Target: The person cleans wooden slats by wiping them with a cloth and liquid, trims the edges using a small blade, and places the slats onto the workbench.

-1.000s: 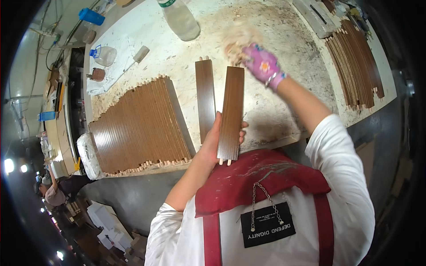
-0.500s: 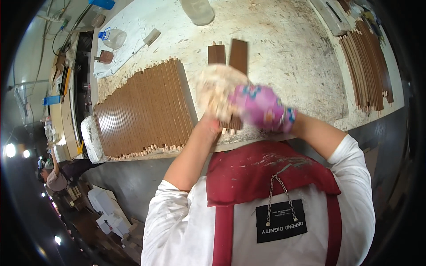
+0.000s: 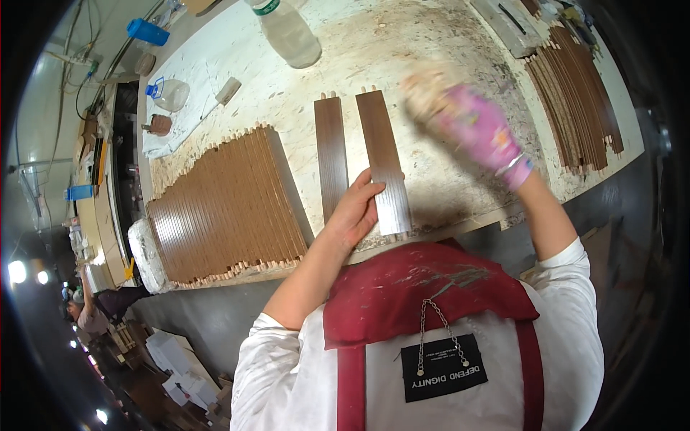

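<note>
My bare left hand (image 3: 357,209) grips the lower left edge of a brown wooden slat (image 3: 381,136), its fingers closed round the side. Pale dowel pegs stick out of both ends of this slat. A second brown slat (image 3: 330,144) lies just to the left, roughly parallel, its near end partly behind my left hand. My right hand (image 3: 478,129), in a pink flowered glove, is raised to the right of the slats and apart from them. Bunched in its fingers is a cream cloth (image 3: 429,90), blurred by motion.
A tight row of pegged slats (image 3: 223,208) fills the table's left side. More slats (image 3: 575,93) are stacked at the right. A clear bottle (image 3: 291,39) stands at the back. A jug (image 3: 171,95) and a white block (image 3: 228,90) sit at the far left.
My right hand has swung away up and to the right with the cloth, uncovering the slats. My left hand now shows on the slat's edge. The whole view has shifted slightly.
</note>
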The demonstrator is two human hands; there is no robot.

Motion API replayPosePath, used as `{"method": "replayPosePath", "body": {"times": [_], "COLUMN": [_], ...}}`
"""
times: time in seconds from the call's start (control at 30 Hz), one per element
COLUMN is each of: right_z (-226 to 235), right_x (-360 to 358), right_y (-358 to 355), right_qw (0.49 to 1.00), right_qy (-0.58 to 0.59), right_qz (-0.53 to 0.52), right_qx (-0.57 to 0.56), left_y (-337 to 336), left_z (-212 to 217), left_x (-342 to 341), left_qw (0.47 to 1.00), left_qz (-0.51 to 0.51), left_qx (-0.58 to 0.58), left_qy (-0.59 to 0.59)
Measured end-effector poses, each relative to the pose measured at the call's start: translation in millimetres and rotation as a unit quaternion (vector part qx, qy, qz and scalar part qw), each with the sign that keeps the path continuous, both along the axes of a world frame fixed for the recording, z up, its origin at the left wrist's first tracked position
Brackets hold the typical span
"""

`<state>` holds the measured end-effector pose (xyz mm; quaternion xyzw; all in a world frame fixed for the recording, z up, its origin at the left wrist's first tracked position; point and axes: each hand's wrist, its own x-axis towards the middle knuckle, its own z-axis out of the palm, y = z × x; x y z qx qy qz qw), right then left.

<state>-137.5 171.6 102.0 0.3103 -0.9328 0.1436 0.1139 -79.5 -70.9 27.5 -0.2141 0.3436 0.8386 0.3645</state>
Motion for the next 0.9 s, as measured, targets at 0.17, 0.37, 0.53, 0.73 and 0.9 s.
{"method": "replayPosePath", "body": {"times": [0.17, 0.37, 0.53, 0.73, 0.9], "right_z": [-77.3, -94.7, -47.5, -75.8, -77.9], "right_x": [33.2, -103.6, -82.1, 21.1, -63.3], "right_y": [-69.0, -35.0, -22.5, -75.5, 5.3], "right_qw": [0.928, 0.949, 0.931, 0.992, 0.965], "right_qy": [-0.245, -0.200, -0.262, -0.100, -0.170], "right_qz": [0.046, -0.240, -0.234, 0.014, -0.200], "right_qx": [-0.276, -0.053, -0.103, -0.075, 0.000], "left_y": [12.3, 15.0, -12.2, -6.5, 5.7], "left_z": [11.8, 10.7, -10.5, 3.2, 35.3], "left_x": [22.0, 12.7, 6.3, -1.2, 4.8], "left_qw": [0.995, 0.996, 1.000, 0.993, 0.990], "left_qz": [-0.022, -0.034, 0.007, 0.043, 0.043], "left_qx": [-0.102, -0.078, -0.028, -0.110, -0.137], "left_qy": [0.001, 0.022, 0.003, 0.018, -0.014]}}
